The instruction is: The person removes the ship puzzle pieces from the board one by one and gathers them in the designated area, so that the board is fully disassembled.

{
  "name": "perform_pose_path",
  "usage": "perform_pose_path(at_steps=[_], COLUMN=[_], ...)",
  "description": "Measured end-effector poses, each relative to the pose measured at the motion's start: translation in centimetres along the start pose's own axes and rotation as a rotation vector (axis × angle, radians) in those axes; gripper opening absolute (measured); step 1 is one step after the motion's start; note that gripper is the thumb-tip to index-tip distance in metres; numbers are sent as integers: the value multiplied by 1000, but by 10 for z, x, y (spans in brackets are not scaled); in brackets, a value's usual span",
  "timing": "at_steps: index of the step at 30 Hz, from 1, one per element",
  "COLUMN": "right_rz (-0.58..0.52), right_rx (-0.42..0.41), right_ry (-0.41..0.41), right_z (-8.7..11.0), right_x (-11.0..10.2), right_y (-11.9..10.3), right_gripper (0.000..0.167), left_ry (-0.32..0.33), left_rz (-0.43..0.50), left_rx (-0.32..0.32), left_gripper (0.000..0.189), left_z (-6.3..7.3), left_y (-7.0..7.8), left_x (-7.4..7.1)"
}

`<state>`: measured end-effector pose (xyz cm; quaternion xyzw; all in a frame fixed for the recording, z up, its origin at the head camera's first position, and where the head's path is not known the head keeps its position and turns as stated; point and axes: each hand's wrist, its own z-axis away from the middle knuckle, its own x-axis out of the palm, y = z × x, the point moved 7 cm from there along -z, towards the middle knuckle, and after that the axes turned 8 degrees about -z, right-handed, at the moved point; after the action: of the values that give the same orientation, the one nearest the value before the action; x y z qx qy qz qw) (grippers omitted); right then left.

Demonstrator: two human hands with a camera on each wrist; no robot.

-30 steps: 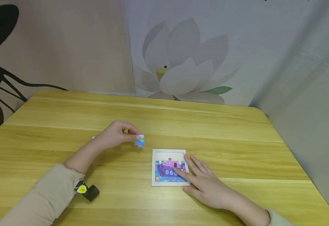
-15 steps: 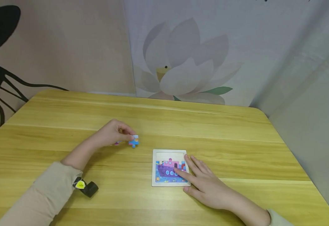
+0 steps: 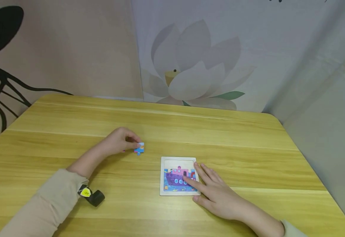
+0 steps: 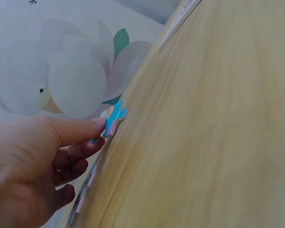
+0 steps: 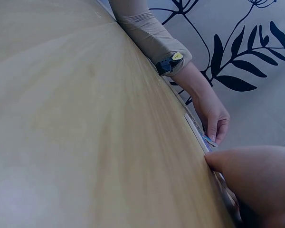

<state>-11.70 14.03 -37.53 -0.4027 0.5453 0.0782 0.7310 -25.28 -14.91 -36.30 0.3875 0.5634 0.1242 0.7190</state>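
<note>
Between thumb and fingers, my left hand (image 3: 120,141) pinches a jigsaw piece (image 3: 139,148) coloured blue, white and orange, with a pink edge. In the left wrist view that jigsaw piece (image 4: 115,117) is held near the tabletop. More jigsaw pieces (image 4: 83,192) lie on the table below the curled fingers, mostly hidden by the hand in the head view. A square puzzle board (image 3: 162,177) with a pale frame shows a purple and pink ship; its upper strip is bare wood. Over its right edge rests my right hand (image 3: 215,196), fingers spread, index fingertip on the ship.
The wooden table (image 3: 125,210) reaches back to a wall hanging (image 3: 196,65) printed with a large flower. A grey curtain (image 3: 323,82) borders the right side. A black wrist strap device (image 3: 92,196) sits on the left sleeve.
My left hand has shifted a little to the left with the jigsaw piece, away from the board. The right hand stays in place on the board.
</note>
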Motion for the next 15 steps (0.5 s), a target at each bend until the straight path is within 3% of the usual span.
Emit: perform_pose_path(at_steps=[15], right_rz=[0], right_rx=[4], right_ry=[3], right_z=[0], right_x=[-1], right_y=[-1], right_gripper=[52], left_ry=[99], left_rz=[-164], left_rx=[172], left_gripper=[8], left_z=[0], left_y=[6], left_x=[-1])
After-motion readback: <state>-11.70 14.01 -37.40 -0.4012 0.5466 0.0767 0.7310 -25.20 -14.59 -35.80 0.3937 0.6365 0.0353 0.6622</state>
